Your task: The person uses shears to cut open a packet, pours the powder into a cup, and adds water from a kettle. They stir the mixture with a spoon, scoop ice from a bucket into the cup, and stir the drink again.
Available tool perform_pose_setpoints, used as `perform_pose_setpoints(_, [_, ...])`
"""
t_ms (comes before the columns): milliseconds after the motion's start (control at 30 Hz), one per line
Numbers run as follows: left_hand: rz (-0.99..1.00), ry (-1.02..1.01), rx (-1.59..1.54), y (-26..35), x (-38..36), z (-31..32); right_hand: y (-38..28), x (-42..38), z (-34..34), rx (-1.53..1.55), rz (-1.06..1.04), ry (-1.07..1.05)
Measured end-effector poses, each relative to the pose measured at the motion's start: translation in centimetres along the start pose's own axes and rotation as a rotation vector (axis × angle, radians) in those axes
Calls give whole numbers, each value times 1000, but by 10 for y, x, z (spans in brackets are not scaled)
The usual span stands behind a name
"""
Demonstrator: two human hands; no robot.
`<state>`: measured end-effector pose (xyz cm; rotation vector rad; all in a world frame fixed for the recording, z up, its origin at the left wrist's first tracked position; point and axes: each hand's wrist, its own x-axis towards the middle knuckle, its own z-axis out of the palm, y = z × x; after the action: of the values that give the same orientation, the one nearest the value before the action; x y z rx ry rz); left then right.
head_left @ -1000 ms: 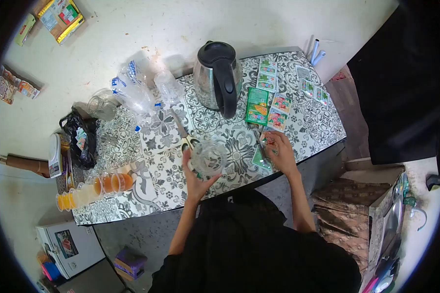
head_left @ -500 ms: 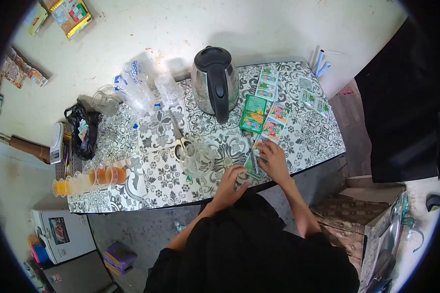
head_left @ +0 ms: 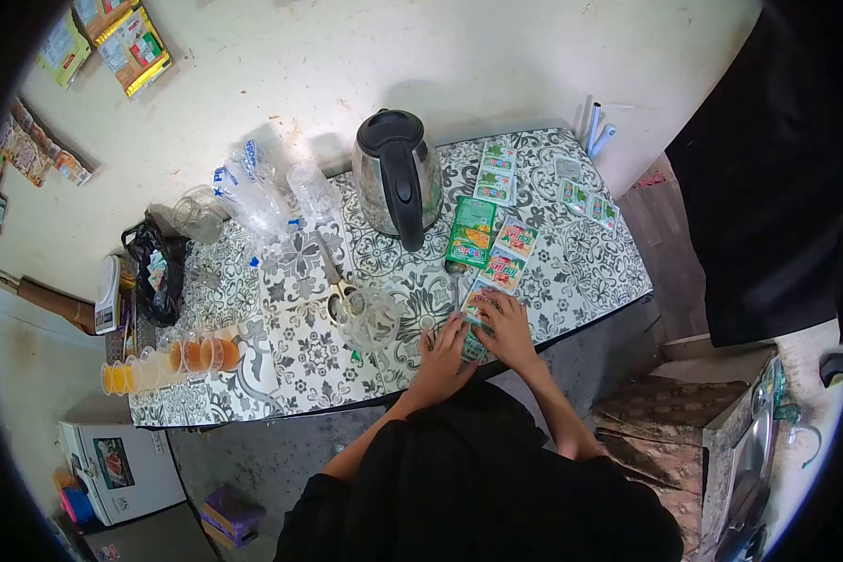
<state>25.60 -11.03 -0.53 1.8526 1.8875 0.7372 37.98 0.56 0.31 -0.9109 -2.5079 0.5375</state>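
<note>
Both forearms reach forward over the near table (head_left: pixel 571 281) edge. The left hand (head_left: pixel 443 348) and the right hand (head_left: pixel 506 325) lie side by side, fingers spread flat, pressing on a green sachet (head_left: pixel 475 318) near that edge. Its long axis seems to run away from the person, toward the kettle (head_left: pixel 395 178). A clear cup (head_left: pixel 368 318) stands just left.

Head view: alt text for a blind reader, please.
Both bare hands, left hand and right hand, press on a small green sachet at the near edge of a black-and-white patterned table. Beside them stand a clear glass jar and a steel electric kettle.
</note>
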Motion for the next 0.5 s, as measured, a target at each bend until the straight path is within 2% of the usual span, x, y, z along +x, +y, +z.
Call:
perform_pose_setpoints(133, [-44, 32, 17, 1, -1, 2, 0, 6, -8, 8, -6, -45])
perform_pose_setpoints(233, [-70, 45, -26, 2, -1, 3, 12, 21, -17, 122, -15, -64])
perform_pose_setpoints(300, [-85, 66, -63, 3, 2, 1, 32, 44, -18, 331, 0, 0])
perform_pose_setpoints(400, [-86, 126, -131, 6, 6, -3, 52, 93, -32, 220, 28, 196])
perform_pose_setpoints(500, [-64, 179, -178, 7, 9, -5, 82, 143, -27, 45, 65, 222])
